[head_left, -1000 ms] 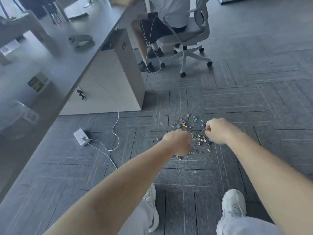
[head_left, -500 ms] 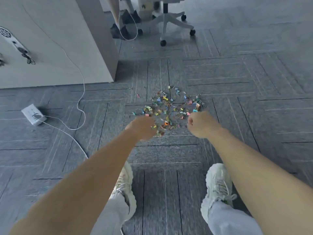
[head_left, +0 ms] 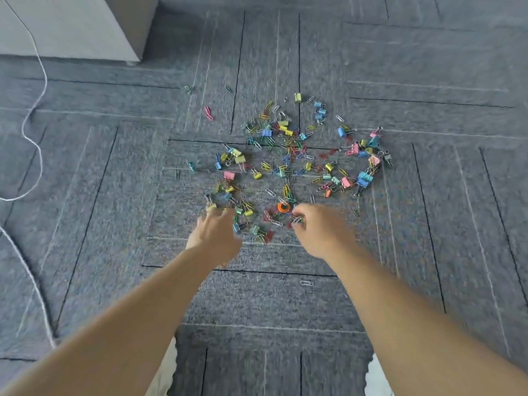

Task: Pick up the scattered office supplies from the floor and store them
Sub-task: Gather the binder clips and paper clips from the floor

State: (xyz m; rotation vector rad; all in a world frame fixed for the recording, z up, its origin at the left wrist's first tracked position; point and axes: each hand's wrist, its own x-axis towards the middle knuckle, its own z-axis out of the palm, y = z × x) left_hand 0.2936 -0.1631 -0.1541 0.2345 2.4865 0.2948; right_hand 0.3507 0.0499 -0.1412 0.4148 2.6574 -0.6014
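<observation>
A scatter of coloured binder clips and paper clips (head_left: pixel 288 158) lies on the grey carpet. My left hand (head_left: pixel 214 235) reaches into the pile's near left edge. Its blurred fingers stretch out and touch a yellow binder clip (head_left: pixel 211 208). My right hand (head_left: pixel 321 232) is at the near middle of the pile, fingers curled, and pinches a small silver paper clip (head_left: pixel 297 220). An orange ring (head_left: pixel 283 207) lies just beyond those fingertips.
A white desk panel (head_left: pixel 85 24) stands at the top left, and a white cable (head_left: pixel 37 132) trails down the left side of the carpet. One stray paper clip (head_left: pixel 306 282) lies between my forearms. My shoes (head_left: pixel 377 378) show at the bottom edge.
The view has dropped closer to the floor and the pile fills more of it. Both hands have gone down into the near edge of the clips, and the right one has closed on a clip.
</observation>
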